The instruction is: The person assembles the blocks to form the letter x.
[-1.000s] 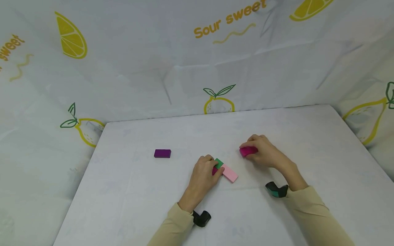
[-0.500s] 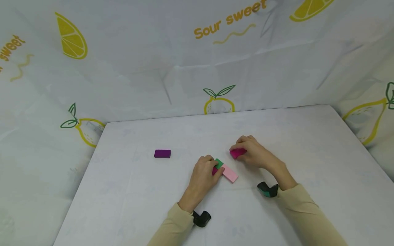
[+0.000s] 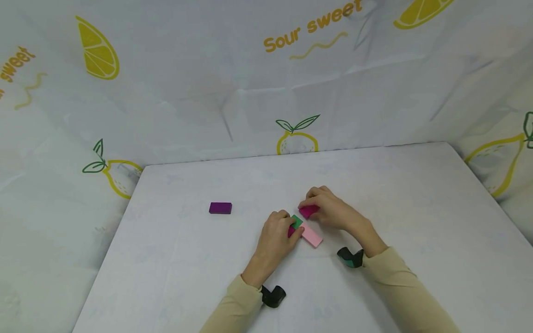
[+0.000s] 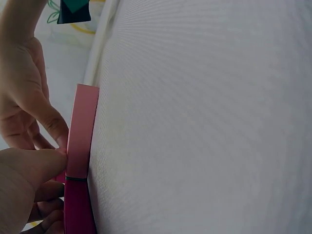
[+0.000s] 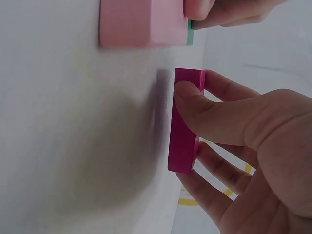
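Note:
My left hand [image 3: 275, 236] pinches a dark magenta block [image 3: 291, 231], which it partly covers. Against that block sit a green block [image 3: 297, 222] and a light pink block [image 3: 312, 235], touching in one low group on the table. In the left wrist view the pink block [image 4: 82, 131] and the magenta block [image 4: 78, 207] line up end to end, a thin green strip between them. My right hand [image 3: 333, 210] holds a bright magenta block [image 3: 307, 212] just beyond the group. The right wrist view shows this block [image 5: 183, 131] between thumb and fingers, slightly above the table and apart from the pink one.
A purple block [image 3: 220, 208] lies alone on the white table [image 3: 166, 259], left of both hands. Behind the table hangs a white cloth [image 3: 187, 92] printed with lemons. Dark wrist cameras [image 3: 273, 296] stick out beside the sleeves.
My right hand has carried the bright magenta block leftward and slightly nearer, up close to the group. The left hand and the blocks at it have stayed put.

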Demonstrator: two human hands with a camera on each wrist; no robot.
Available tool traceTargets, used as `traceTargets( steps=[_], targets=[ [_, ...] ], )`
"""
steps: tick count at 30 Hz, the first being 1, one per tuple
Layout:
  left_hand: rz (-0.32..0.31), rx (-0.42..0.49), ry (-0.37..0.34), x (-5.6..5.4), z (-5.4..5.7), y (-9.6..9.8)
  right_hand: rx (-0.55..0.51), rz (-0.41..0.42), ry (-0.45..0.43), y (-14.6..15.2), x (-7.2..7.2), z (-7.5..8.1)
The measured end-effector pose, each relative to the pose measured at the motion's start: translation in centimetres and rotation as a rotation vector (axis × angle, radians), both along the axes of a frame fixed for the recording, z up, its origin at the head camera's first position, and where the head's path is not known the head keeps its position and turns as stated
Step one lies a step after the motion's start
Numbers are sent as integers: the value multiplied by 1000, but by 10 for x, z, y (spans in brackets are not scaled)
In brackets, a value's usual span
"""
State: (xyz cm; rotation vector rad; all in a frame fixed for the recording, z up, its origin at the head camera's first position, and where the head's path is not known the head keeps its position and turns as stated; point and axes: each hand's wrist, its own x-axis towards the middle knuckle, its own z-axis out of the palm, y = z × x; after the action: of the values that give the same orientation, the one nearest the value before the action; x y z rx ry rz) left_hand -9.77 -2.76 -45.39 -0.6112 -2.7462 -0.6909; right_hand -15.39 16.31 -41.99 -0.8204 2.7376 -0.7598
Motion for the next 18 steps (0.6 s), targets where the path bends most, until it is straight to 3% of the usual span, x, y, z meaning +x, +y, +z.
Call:
traceTargets(
  steps=[18],
  targets=[
    [-7, -12, -10, -1, 1, -1, 13, 59, 13, -8, -1, -7]
  ],
)
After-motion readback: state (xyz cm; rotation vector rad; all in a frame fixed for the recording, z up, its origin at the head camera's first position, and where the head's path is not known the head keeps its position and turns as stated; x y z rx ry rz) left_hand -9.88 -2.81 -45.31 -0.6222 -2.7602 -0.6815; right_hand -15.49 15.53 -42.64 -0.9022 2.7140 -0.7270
